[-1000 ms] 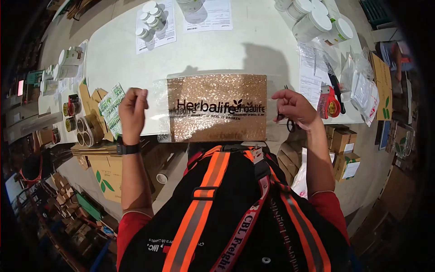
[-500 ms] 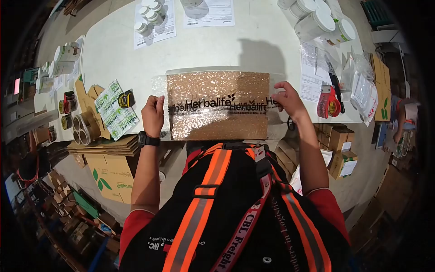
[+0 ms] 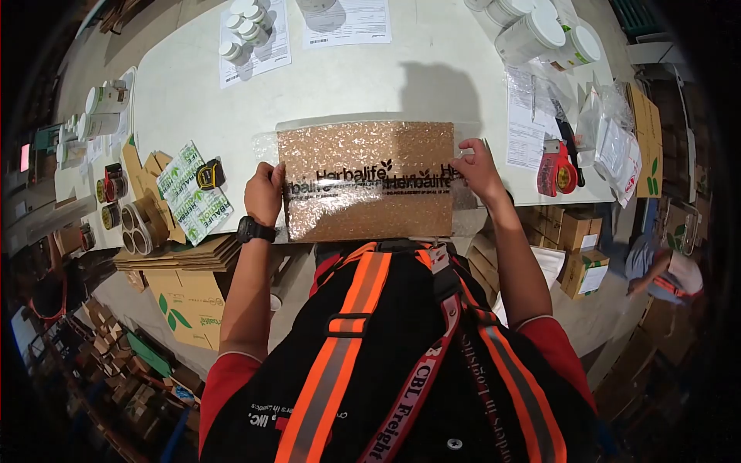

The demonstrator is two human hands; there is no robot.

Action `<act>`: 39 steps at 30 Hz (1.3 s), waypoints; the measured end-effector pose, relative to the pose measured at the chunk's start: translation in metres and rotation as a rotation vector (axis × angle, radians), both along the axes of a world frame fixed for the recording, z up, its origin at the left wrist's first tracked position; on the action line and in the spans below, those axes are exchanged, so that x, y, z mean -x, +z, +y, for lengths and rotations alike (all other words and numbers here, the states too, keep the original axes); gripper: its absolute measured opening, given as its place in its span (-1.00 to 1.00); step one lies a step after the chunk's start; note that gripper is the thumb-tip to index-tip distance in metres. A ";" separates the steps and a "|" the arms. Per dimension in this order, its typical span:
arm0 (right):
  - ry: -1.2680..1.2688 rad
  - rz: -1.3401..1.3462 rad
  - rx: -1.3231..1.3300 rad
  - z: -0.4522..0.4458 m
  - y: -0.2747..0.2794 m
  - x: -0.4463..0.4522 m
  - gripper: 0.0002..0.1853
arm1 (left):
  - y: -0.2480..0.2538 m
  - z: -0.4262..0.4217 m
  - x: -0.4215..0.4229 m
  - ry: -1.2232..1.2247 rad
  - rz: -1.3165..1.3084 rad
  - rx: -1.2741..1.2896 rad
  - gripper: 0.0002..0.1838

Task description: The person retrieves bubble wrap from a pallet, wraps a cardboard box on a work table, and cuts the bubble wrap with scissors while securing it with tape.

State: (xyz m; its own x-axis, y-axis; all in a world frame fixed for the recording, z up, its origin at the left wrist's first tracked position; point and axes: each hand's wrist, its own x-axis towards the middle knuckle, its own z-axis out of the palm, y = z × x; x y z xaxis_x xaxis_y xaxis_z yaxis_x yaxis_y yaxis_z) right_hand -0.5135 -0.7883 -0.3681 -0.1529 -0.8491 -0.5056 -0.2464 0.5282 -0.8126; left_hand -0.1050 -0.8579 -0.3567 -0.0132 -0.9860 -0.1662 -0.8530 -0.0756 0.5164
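A brown cardboard box (image 3: 363,220) in clear bubble wrap (image 3: 266,143) lies flat at the table's front edge. Clear packing tape (image 3: 417,184) with black "Herbalife" print runs across it from side to side. At the box's left edge, my left hand (image 3: 265,193) is closed, with its fingertips by the tape's left end; the exact grip is partly hidden. Off the right edge, my right hand (image 3: 480,171) pinches the tape's other end between thumb and forefinger, the remaining fingers curled.
Left lie a green-printed packet (image 3: 193,197), a tape measure (image 3: 208,174), tape rolls (image 3: 137,230) and folded cartons (image 3: 181,255). A red tape dispenser (image 3: 557,170), papers (image 3: 529,127) and plastic bags (image 3: 614,147) lie right. White tubs (image 3: 532,37) and small bottles (image 3: 248,29) stand behind. Another person (image 3: 664,266) is far right.
The view has shifted slightly, so the table's contents sit a little further left. Both hands keep nearly the same places at the box's sides. The person at far right has moved.
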 end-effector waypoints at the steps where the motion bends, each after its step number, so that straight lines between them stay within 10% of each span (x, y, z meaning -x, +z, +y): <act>1: -0.006 0.015 -0.008 0.000 0.000 -0.001 -0.63 | 0.002 -0.001 0.001 0.004 -0.025 -0.007 -0.62; 15: -0.023 0.019 0.016 -0.032 -0.002 0.002 -0.64 | -0.003 -0.043 0.010 -0.018 -0.254 -0.060 -0.56; 23: -0.047 -0.039 0.068 -0.032 -0.004 0.000 -0.65 | 0.009 -0.044 -0.004 0.202 -0.339 -0.084 -0.14; 26: -0.056 -0.060 0.077 -0.033 -0.004 -0.002 -0.64 | -0.073 -0.047 -0.057 0.368 0.337 -0.257 -0.45; 30: -0.080 -0.084 0.093 -0.031 -0.006 -0.002 -0.64 | -0.032 -0.041 -0.033 0.508 0.983 -0.481 -0.86; 35: 0.029 0.391 0.034 -0.033 0.020 -0.007 -0.61 | -0.024 -0.044 -0.025 0.492 1.041 -0.480 -0.86; 39: 0.309 0.796 0.662 -0.046 0.037 -0.081 -0.46 | -0.031 -0.043 -0.031 0.478 1.024 -0.479 -0.87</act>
